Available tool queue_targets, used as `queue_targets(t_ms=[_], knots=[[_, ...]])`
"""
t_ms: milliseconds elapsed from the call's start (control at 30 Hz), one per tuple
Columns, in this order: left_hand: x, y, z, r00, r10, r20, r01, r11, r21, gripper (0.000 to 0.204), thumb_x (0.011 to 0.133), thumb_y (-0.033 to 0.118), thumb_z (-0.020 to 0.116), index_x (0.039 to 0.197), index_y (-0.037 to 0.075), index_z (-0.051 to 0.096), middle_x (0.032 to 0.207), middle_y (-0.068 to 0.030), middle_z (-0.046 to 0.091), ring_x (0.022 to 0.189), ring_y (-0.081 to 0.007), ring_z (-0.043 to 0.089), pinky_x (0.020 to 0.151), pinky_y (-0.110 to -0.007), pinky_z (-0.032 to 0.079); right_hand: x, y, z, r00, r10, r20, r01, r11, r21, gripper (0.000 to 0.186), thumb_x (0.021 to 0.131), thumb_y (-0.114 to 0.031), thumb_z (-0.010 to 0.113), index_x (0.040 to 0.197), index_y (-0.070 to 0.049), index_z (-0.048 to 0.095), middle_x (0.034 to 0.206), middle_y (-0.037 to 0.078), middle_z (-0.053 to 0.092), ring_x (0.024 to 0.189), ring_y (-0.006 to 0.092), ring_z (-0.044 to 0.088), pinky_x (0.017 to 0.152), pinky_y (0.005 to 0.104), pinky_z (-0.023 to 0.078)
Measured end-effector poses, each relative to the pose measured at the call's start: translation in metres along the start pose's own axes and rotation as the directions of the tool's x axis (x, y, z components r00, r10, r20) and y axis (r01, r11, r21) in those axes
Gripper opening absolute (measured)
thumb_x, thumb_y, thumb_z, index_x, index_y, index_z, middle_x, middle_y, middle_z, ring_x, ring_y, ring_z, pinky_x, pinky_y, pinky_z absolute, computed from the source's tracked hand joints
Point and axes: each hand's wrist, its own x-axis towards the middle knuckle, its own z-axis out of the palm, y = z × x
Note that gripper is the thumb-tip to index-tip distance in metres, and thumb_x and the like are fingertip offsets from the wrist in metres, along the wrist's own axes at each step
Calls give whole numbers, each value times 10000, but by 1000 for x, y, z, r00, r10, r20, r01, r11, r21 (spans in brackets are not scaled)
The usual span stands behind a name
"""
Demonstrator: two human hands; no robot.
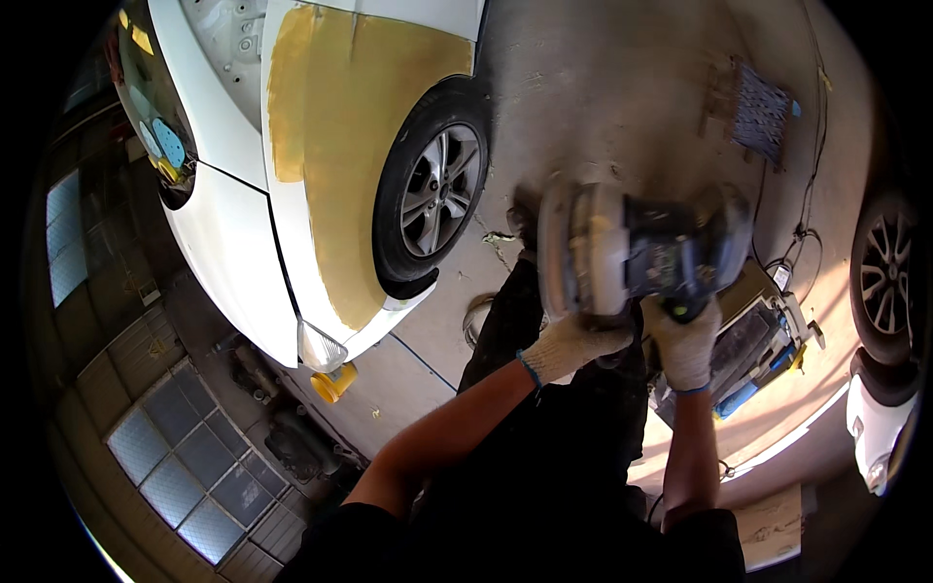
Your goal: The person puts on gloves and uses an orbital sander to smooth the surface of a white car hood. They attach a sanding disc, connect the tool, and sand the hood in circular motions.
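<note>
In front of my body I hold a black and grey power sander (661,248), blurred by motion, its round pad turned to the left. My left hand (575,348), in an off-white knit glove with a blue cuff, is closed at the underside of the pad end; its fingertips are partly hidden. Around the handle end wraps my right hand (685,345), gloved the same way. To the left is a white car (238,262), and a dull yellow-brown coated panel (355,165) covers the body around its wheel (437,189). The sander is apart from the car.
A yellow cup-like object (333,384) is below the car's corner. At the right stands an open tool case or cart (753,335) holding dark and blue items. Cables (802,233) run along the floor near a patterned dark pad (761,112). Another car's wheel (884,272) is far right.
</note>
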Motion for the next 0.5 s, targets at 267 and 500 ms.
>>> queue_targets(t_ms=[267, 500], knots=[[-57, -1, -206, 959, 216, -185, -183, 967, 180, 411, 847, 203, 835, 1188, 44, 672, 1125, -60, 711, 1038, -146, 671, 886, -321, 572, 15, -69, 190, 677, 340, 652, -440, 898, -12, 389, 753, -136, 832, 1093, -22, 681, 945, 40, 710, 813, 120, 656, 675, 256, 552], [-135, 137, -366, 991, 117, -70, 30, 311, 950, 363, 888, 317, 761, 1127, 52, 702, 1098, -134, 725, 1104, -298, 681, 992, -433, 506, 36, -96, 323, 795, 152, 587, -372, 886, 275, 201, 798, -141, 707, 962, -27, 687, 848, 48, 665, 759, 118, 615, 636, 271, 503]])
